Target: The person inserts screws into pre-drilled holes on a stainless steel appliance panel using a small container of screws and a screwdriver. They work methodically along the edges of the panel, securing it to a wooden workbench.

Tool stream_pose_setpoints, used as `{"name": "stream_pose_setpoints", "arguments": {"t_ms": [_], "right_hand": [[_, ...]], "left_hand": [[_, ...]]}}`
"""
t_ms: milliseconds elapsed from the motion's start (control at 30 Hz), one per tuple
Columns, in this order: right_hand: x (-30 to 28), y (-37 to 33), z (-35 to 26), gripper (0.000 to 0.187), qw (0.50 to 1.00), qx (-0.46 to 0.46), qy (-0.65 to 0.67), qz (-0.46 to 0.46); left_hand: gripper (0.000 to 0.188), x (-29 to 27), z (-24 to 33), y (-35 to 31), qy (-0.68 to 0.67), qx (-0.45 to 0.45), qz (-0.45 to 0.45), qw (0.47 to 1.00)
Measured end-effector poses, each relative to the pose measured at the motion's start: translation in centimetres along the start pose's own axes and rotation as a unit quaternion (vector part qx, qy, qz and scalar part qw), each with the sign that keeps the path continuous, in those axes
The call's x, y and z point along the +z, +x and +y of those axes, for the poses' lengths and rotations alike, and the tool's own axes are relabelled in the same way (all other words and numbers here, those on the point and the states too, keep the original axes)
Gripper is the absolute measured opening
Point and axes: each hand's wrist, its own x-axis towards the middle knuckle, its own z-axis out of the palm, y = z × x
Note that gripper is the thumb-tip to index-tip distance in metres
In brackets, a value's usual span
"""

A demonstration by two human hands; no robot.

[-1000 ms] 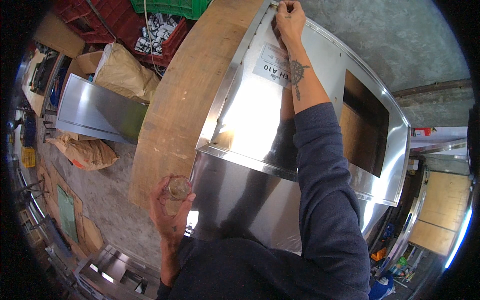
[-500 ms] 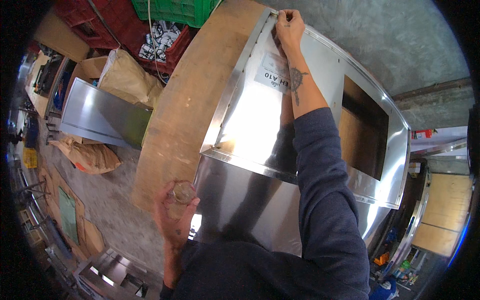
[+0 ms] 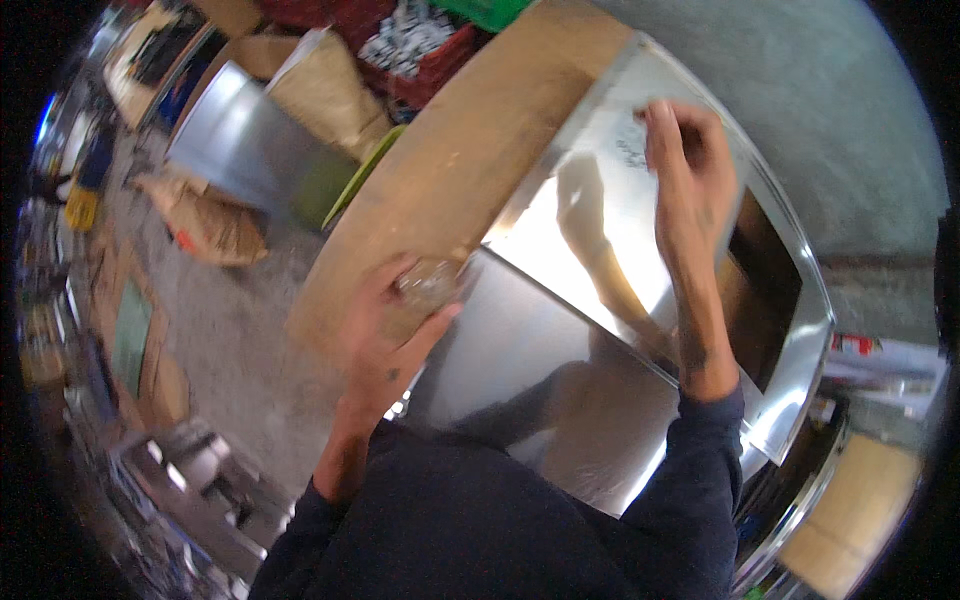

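Observation:
My left hand [image 3: 375, 345] is wrapped round a small clear round container [image 3: 428, 284] and holds it over the edge of the wooden board. What lies inside it is too blurred to make out. Above the shiny sheet-metal panel [image 3: 540, 225] hovers my right hand [image 3: 695, 165], thumb and fingers pinched. A tiny dark bit seems to show at the fingertips, too small to name. The panel, with a rectangular cutout [image 3: 765, 285], belongs to a large metal housing whose front face [image 3: 480, 340] is nearest my body.
The brown wooden board [image 3: 440, 160] runs along the housing's left side. Beyond it are a paper sack [image 3: 325, 95], a bent metal sheet [image 3: 240, 130] and a red crate [image 3: 445, 55] of small metal parts. A grey wall [image 3: 820, 110] stands at the far right.
My right hand has drawn back from the panel's far corner toward me. My left hand has risen and moved right with the clear container. The whole view has turned and shifted.

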Motion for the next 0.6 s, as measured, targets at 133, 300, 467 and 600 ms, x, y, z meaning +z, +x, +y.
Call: {"name": "stream_pose_setpoints", "arguments": {"t_ms": [133, 300, 467, 600], "right_hand": [[1.1, -8.9, -4.3, 0.017, 0.968, -0.122, 0.019, -0.217], [3.8, -11.9, -3.6, 0.031, 0.938, -0.228, -0.06, -0.256], [4.5, -12.6, -2.8, 0.032, 0.938, -0.212, -0.074, -0.265], [4.1, -12.3, -3.2, 0.03, 0.945, -0.218, -0.044, -0.237]], "left_hand": [[0.066, -0.1, 0.9, 0.6, -0.046, 0.022, 0.008, 0.999], [0.066, -0.7, 1.7, 0.2, -0.035, 0.055, -0.009, 0.998], [0.066, -0.5, 1.9, 0.0, -0.074, 0.042, 0.0, 0.996], [0.069, 0.0, 0.8, -0.3, -0.09, -0.002, -0.024, 0.996]]}}
